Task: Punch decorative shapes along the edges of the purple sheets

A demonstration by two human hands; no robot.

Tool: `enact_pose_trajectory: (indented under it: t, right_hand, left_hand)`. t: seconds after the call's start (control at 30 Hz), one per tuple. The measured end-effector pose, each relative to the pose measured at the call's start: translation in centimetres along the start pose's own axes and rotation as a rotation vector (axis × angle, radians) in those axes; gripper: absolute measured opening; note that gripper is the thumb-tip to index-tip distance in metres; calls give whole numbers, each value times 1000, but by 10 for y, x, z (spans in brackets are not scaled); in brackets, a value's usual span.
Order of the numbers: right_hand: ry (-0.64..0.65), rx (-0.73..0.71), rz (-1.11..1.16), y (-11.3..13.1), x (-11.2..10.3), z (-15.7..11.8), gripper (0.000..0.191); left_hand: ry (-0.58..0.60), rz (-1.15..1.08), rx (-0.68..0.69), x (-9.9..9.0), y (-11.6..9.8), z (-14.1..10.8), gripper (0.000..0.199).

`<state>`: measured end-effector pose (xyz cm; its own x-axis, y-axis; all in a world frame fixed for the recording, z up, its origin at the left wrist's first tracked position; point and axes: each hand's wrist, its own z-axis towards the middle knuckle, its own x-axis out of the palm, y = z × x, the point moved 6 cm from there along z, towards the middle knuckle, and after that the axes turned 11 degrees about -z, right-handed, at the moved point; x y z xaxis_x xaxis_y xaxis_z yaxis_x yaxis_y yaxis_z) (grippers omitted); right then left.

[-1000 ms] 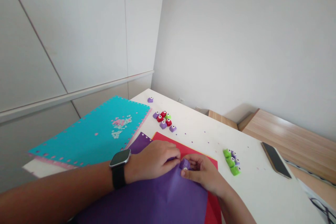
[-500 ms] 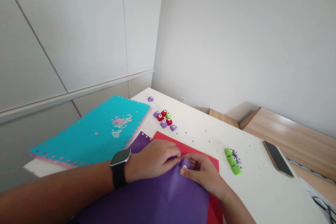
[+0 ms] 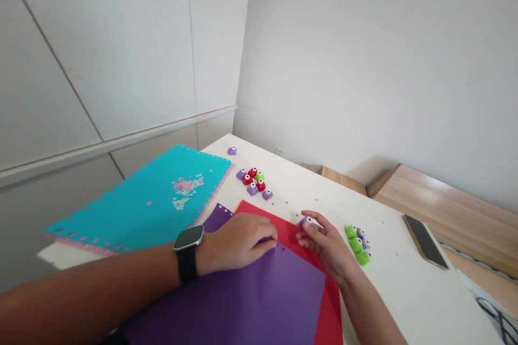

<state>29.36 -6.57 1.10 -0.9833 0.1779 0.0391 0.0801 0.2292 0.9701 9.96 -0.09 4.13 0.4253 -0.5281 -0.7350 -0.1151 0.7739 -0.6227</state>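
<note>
With fingers pinched on its top edge, my left hand (image 3: 243, 240) holds a purple sheet of paper (image 3: 259, 296). A watch (image 3: 189, 250) sits on that wrist. My right hand (image 3: 324, 237), to the right and apart from the sheet's edge, grips a small purple craft punch (image 3: 305, 221) with a white button between thumb and fingers. Under the purple sheet lies a red sheet (image 3: 332, 307). One small punched piece (image 3: 284, 249) is near the purple sheet's edge, close to my left fingertips.
Purple, red and green punches (image 3: 253, 180) cluster at the far side of the white table (image 3: 404, 302). More green and purple punches (image 3: 358, 245) stand right of my right hand. A blue sheet (image 3: 133, 210) with punched edges bears confetti (image 3: 186, 188). A phone (image 3: 424, 240) lies far right.
My right hand has drawn the purple punch off the sheet's edge, up and to the right. My left hand keeps its pinch on the purple paper.
</note>
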Motion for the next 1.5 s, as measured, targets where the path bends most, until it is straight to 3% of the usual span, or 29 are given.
enact_pose_trajectory:
  t: [0.2,0.43,0.6,0.83,1.0,1.1,1.3,1.4,1.5]
  right_hand:
    - [-169,-37,-120,12,-30,24,53]
    - [-231,-123,-368,20,-24,86,52]
    - [-332,-242,-632,20,-19,119,40]
    - [-365,-348,-964,20,-4,124,25]
    - [-385,-409,-1031,29,-5,118,41]
    - [-478,-431,-1028,48,-35,105,49]
    - [-687,-325,-1130,77,-145,45,48]
    - [-682,-255,-1209,73,-183,14,46]
    - [-587,-193,-1290,61,-197,-3,43]
  left_hand:
    - [15,-12,20,1,4,0,17]
    - [-11,7,60,2,5,-1,20]
    - [4,29,57,6,6,-1,16]
    - [-13,26,81,11,10,-2,16]
    - [-20,24,72,9,9,-3,14]
    - [1,26,61,7,7,-3,9]
    - [29,40,73,4,1,-1,28]
    - [32,27,79,7,0,0,28]
    - [25,5,84,11,-1,1,20]
